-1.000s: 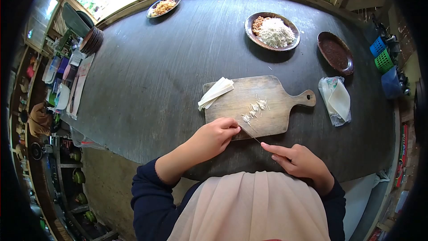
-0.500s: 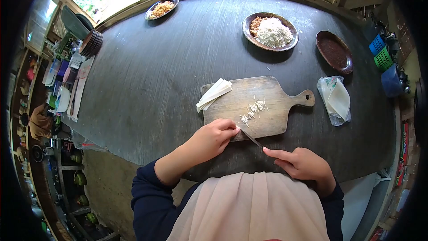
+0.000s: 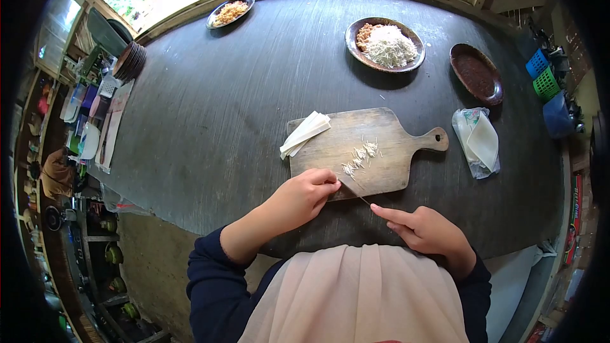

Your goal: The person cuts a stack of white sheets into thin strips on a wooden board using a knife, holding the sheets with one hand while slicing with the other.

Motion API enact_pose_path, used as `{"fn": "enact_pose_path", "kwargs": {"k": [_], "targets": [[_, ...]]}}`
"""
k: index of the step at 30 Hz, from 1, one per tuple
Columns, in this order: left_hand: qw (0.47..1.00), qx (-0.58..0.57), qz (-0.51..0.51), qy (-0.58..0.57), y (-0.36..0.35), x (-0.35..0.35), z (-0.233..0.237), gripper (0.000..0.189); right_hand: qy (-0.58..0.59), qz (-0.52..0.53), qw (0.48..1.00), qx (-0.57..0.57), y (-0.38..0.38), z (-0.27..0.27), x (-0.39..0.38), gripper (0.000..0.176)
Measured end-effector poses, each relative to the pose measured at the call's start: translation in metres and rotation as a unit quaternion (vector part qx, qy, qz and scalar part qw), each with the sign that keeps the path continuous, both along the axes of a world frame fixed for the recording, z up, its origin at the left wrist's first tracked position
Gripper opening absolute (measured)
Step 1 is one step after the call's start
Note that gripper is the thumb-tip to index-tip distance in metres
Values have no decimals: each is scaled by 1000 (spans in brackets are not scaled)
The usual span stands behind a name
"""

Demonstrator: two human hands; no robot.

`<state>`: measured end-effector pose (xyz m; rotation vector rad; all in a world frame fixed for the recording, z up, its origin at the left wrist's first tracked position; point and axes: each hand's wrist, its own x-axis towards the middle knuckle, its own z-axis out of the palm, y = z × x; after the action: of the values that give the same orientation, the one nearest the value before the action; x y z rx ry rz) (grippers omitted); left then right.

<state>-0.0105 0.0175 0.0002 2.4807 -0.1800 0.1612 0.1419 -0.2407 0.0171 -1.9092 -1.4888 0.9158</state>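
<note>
A wooden cutting board [image 3: 375, 128] with a handle lies on the dark table. At its near edge my left hand [image 3: 310, 192] is closed, fingertips pressed down on a white strip [image 3: 338, 182] that is mostly hidden. My right hand [image 3: 424, 228] grips a knife [image 3: 359, 197], its handle covered by the fingers. The thin blade slants up to the left fingertips. Fine white shreds [image 3: 359, 157] are scattered mid-board. Flat white strips [image 3: 306, 133], stacked and looking like cut wrapper sheets, rest across the board's left edge.
Right of the board lies a plastic packet [image 3: 476, 143] with a folded white sheet. Behind stand a plate heaped with white shreds [image 3: 392, 46], an oval brown dish [image 3: 476, 75] and a plate of orange-brown food [image 3: 230, 13]. Stacked brown dishes [image 3: 130, 61] sit at the left edge.
My right hand has shifted slightly up and left, and the knife blade has turned to look thinner, more edge-on. My left hand stays nearly in place.
</note>
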Motion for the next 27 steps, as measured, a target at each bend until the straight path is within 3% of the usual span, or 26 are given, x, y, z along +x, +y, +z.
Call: {"fn": "enact_pose_path", "kwargs": {"k": [27], "targets": [[1000, 14, 1, -1, -2, -1, 0, 31, -6, 21, 999, -43, -3, 7, 5, 49]]}}
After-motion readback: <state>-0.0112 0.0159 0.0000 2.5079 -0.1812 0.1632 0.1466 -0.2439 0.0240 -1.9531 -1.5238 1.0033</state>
